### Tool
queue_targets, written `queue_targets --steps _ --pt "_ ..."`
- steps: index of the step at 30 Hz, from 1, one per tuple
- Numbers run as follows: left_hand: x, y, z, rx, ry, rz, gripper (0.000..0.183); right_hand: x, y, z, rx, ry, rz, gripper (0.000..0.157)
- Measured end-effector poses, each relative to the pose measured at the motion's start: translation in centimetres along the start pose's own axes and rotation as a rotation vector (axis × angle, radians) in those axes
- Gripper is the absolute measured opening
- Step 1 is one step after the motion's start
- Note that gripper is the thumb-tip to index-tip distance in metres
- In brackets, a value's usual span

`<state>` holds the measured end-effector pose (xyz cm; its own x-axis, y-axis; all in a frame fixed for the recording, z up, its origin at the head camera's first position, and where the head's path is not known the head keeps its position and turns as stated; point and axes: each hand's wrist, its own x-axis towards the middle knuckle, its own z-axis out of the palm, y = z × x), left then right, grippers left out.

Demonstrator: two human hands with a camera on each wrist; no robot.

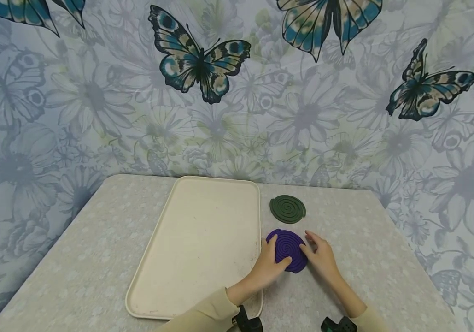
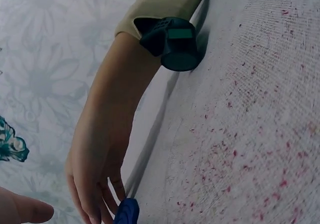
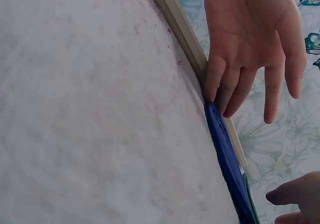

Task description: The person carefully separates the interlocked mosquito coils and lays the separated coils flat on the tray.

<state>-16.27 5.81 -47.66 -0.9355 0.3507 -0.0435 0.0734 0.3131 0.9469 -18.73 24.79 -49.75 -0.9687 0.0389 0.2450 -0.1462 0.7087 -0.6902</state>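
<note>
A flat purple spiral coil (image 1: 287, 249) lies on the table just right of the tray, seen edge-on and bluish in the right wrist view (image 3: 222, 151). My left hand (image 1: 266, 266) reaches over its left side, fingers extended and spread; in the right wrist view that hand's fingertips (image 3: 212, 92) touch the coil's edge. On the opposite side is my right hand (image 1: 321, 257), with fingers loosely extended and fingertips at the coil's right edge. Beyond it lies a dark green spiral coil (image 1: 288, 209), untouched.
A large cream tray (image 1: 203, 240) with a raised rim lies left of the coils, partly under my left forearm. A pale patterned cloth covers the table (image 1: 96, 258). Behind the table hangs a butterfly-and-flower backdrop (image 1: 303, 115). Dark devices (image 1: 248, 319) are strapped to both wrists.
</note>
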Motion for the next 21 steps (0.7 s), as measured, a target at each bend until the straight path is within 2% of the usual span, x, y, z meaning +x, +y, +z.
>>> queue_targets --steps 5,11,17,21 --pt "-0.1 0.0 0.6 -0.032 0.082 0.016 0.066 -0.4 -0.1 0.3 0.060 0.017 -0.007 0.043" --pt "0.1 -0.3 0.8 -0.087 0.164 0.051 0.052 -0.5 0.0 0.3 0.143 0.016 0.082 0.044" --pt "0.3 -0.2 0.5 -0.141 0.228 0.035 0.045 0.1 -0.5 0.0 0.418 -0.035 0.182 0.046" --pt "1.1 0.1 -0.6 -0.186 0.282 0.054 0.041 0.6 -2.1 -0.6 0.586 -0.024 0.227 0.049"
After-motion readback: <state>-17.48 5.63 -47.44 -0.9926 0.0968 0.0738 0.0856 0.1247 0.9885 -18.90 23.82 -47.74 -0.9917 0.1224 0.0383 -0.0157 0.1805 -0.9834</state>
